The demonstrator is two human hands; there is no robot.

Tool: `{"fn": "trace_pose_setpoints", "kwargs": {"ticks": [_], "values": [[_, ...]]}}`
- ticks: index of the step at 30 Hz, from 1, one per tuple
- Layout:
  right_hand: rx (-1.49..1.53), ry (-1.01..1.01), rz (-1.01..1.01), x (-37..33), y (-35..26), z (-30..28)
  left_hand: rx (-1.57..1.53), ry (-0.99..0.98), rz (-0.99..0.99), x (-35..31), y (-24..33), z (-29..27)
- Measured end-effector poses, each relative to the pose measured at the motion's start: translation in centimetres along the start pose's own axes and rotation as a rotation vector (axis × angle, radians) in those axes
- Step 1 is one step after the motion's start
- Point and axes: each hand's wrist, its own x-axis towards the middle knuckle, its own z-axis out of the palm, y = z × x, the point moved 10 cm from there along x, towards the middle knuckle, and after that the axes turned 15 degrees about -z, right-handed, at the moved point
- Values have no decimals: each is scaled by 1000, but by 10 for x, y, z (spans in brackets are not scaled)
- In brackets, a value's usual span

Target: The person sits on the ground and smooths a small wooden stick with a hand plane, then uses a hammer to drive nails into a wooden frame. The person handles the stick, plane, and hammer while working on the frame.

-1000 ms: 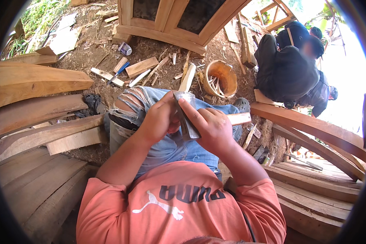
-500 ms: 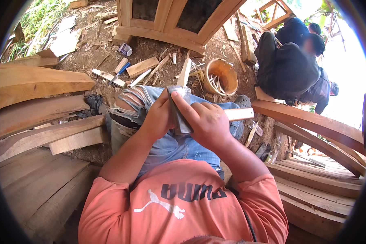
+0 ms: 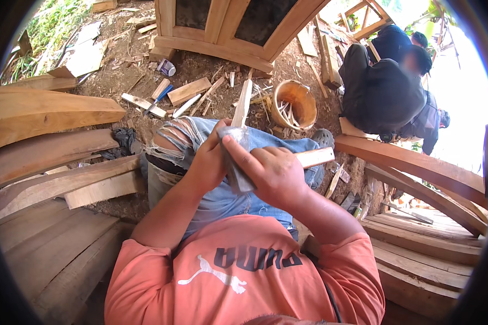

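Above my lap, both hands are closed around a dark grey, slab-like piece (image 3: 239, 176) with a worn, paler upper end. My left hand (image 3: 209, 160) grips its left side, with most of the fingers hidden. My right hand (image 3: 276, 170) lies over its right side, index finger stretched along it and the other fingers curled. A pale wooden handle (image 3: 314, 157) sticks out to the right from under that hand; its join to the slab is covered. Beyond the slab's far end a pale wooden strip (image 3: 243, 103) points away from me. Whether a hand holds it, I cannot tell.
An orange-brown bucket (image 3: 294, 103) holds pale wood strips. Left of it lie a blue-handled tool (image 3: 164, 93), offcuts (image 3: 190, 91) and a can (image 3: 167, 67). A panelled wooden piece (image 3: 217, 46) stands ahead. Curved timbers flank me. Two or more people (image 3: 385, 92) crouch at far right.
Both hands and the slab have shifted slightly left and toward me, and the slab's face has tilted more into view. The handle and the pale strip have moved a little too.
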Motion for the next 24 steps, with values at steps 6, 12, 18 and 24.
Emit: {"fn": "trace_pose_setpoints", "kwargs": {"ticks": [6, 12, 18, 24], "values": [[-47, 51, 28, 10, 17, 0, 254, -30, 163, 6, 24, 5], [15, -14, 53, 9, 28, 2, -360, -107, -55, 14, 6, 6], [-11, -71, 40, 4, 32, 3, -459, -405, 45, 19, 10, 16], [162, 18, 213, -6, 26, 8, -441, -152, -132, 7, 17, 28]]}}
